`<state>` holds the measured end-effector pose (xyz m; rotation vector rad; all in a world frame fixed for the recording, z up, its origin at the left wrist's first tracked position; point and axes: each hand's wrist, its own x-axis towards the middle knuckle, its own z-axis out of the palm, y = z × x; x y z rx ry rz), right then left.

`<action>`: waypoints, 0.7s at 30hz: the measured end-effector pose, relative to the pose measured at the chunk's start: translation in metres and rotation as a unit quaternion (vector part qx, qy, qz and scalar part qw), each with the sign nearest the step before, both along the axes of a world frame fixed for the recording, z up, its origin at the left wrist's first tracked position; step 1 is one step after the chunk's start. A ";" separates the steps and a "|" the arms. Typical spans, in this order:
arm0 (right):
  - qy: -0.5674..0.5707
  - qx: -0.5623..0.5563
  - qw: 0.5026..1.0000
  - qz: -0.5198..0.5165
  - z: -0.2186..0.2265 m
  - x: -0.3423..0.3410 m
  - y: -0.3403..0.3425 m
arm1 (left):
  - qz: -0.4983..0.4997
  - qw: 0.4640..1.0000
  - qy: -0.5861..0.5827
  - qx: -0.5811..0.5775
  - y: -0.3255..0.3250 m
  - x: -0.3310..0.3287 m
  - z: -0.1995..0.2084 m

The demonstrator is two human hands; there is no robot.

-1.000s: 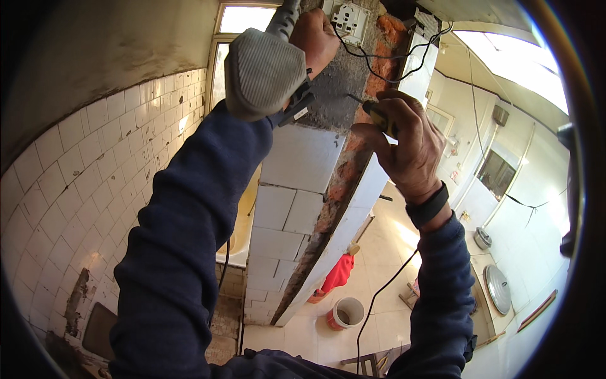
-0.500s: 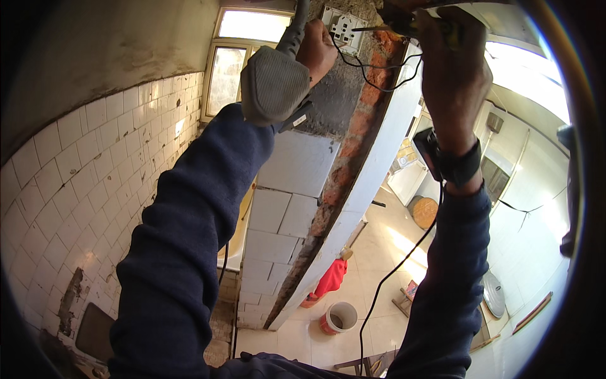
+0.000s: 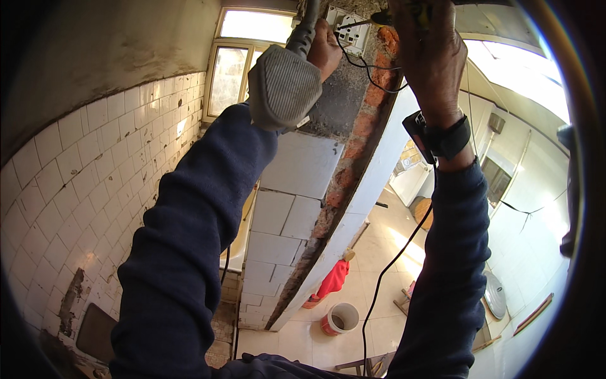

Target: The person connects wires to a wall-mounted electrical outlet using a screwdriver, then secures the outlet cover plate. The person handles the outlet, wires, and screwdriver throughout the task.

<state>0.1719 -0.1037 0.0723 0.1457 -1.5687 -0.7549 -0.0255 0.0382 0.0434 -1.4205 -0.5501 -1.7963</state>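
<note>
High on the wall, a white socket plate (image 3: pixel 357 42) with dark slots is set in bare masonry. My left hand (image 3: pixel 324 53) is closed at its left edge, fingers bent; what they pinch is hidden. A thin black wire (image 3: pixel 372 81) loops from beside those fingertips toward my right wrist. In my right hand (image 3: pixel 432 60) is a screwdriver (image 3: pixel 380 18) with a yellow and black handle, its shaft pointing left and its tip at the plate's face. A large grey ribbed plug (image 3: pixel 285 88) on a thick cord hangs in front of my left wrist.
Broken brick edging (image 3: pixel 363 126) runs down beside the white wall tiles (image 3: pixel 300 164). A black cable (image 3: pixel 391 262) trails from the device strapped on my right wrist (image 3: pixel 442 140). Below stand a bucket (image 3: pixel 341 319) and a red cloth (image 3: pixel 333 278).
My right hand has moved left, bringing the screwdriver's tip further across the socket plate. The grey plug has swung slightly right and appears larger. My left hand stays by the plate.
</note>
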 end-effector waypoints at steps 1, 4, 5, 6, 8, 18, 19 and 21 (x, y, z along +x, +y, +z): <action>-0.003 -0.007 1.000 0.011 0.001 0.000 0.002 | 0.003 1.000 -0.004 0.002 -0.001 0.002 0.000; -0.017 -0.020 0.999 0.035 0.005 0.000 0.008 | 0.220 0.973 -0.049 0.056 0.003 0.015 0.001; -0.023 -0.019 0.999 0.038 0.006 -0.001 0.009 | 0.421 0.898 -0.081 0.104 0.007 0.024 0.002; -0.029 -0.018 0.999 0.041 0.006 -0.001 0.011 | 0.416 0.900 -0.078 0.104 0.010 0.022 0.002; -0.021 -0.022 0.998 0.046 0.006 -0.002 0.011 | 0.202 0.977 -0.034 0.058 0.016 0.011 0.000; 0.008 0.036 0.958 -0.286 -0.005 0.002 -0.030 | 0.004 1.000 -0.017 0.006 0.005 0.004 -0.003; -0.003 0.047 0.964 -0.263 -0.004 0.002 -0.031 | 0.004 1.000 -0.020 -0.002 -0.001 0.006 -0.002; -0.031 0.079 0.971 -0.224 0.000 -0.001 -0.028 | 0.004 1.000 -0.025 -0.017 -0.011 0.008 -0.002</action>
